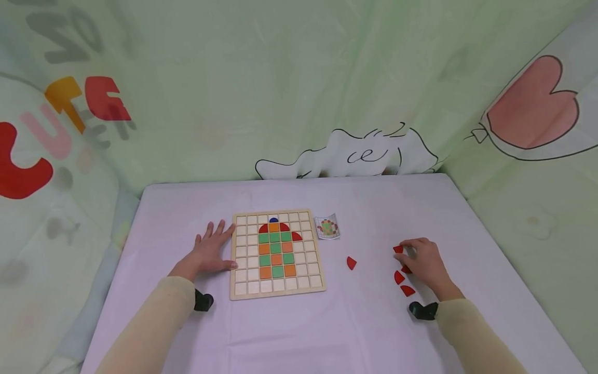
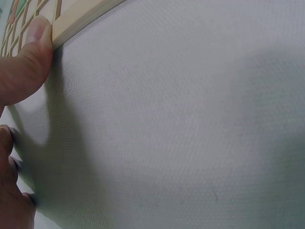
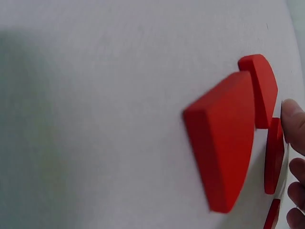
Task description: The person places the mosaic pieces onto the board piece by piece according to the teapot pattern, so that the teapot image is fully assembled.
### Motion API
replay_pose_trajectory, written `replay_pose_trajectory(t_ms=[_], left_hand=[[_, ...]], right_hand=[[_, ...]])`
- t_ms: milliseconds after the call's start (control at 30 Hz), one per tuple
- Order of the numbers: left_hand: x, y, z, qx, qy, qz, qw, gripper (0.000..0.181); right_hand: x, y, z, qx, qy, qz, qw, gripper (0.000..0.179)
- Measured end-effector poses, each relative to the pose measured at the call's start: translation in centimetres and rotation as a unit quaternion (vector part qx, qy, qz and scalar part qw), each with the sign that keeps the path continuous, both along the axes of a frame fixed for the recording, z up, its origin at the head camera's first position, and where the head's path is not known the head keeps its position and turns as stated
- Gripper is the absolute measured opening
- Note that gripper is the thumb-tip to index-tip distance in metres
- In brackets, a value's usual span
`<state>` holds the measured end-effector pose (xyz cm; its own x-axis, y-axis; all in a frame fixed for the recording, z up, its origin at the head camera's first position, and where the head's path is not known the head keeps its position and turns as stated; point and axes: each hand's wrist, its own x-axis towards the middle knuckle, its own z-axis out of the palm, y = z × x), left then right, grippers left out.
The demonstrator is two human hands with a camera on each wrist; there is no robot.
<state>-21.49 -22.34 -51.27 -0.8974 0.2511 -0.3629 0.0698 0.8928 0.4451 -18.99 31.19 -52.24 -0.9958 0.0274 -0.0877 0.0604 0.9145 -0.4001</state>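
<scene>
My left hand [image 1: 211, 251] lies with fingers spread at the left edge of a wooden grid board [image 1: 240, 289]. Its thumb [image 2: 35, 55] rests on the board's rim in the left wrist view. Green, orange, red and blue pieces fill part of the grid. Toward the right of the table, my right hand [image 1: 422, 261] pinches a red quarter-circle piece [image 1: 398, 249] between thumb and fingertips. Beside and under that hand lie more red quarter-circle pieces [image 1: 407, 290], large in the right wrist view. The held piece's contact is hidden there.
A small pattern card [image 1: 327, 227] lies against the board's right side. One red quarter-circle piece [image 1: 351, 263] sits alone between the board and my right hand. A pale cloth [image 1: 289, 337] covers the table; printed curtains [image 1: 261, 93] hang behind and at the sides.
</scene>
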Motion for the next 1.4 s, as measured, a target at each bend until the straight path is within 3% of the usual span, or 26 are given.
replay_pose_trajectory(t_ms=[233, 533, 800, 933, 1133, 1400], left_hand=[[0.0, -0.2, -0.1, -0.001, 0.000, 0.000, 1.0000, 0.106], [-0.2, -0.4, -0.2, -0.001, 0.003, 0.002, 1.0000, 0.107], [-0.1, -0.3, -0.4, 0.001, 0.001, 0.003, 1.0000, 0.106], [-0.1, -0.2, -0.4, 0.004, 0.001, 0.004, 1.0000, 0.106], [0.0, 0.0, -0.3, 0.003, 0.000, 0.003, 1.0000, 0.105], [-0.1, 0.0, 0.0, 0.009, 0.001, 0.003, 1.0000, 0.105]], right_hand=[[-0.4, -1.5, 0.7, -0.017, 0.016, 0.024, 0.9994, 0.038], [-1.9, -7.9, 2.9, -0.038, 0.029, 0.069, 0.9964, 0.038], [-2.9, -14.1, 2.5, -0.025, 0.049, 0.162, 0.9852, 0.035], [-3.3, -16.3, 2.2, -0.028, 0.046, 0.191, 0.9801, 0.033], [-3.9, -18.4, 1.7, -0.008, 0.027, 0.215, 0.9761, 0.033], [-3.9, -19.6, 1.8, 0.034, 0.037, 0.254, 0.9660, 0.029]])
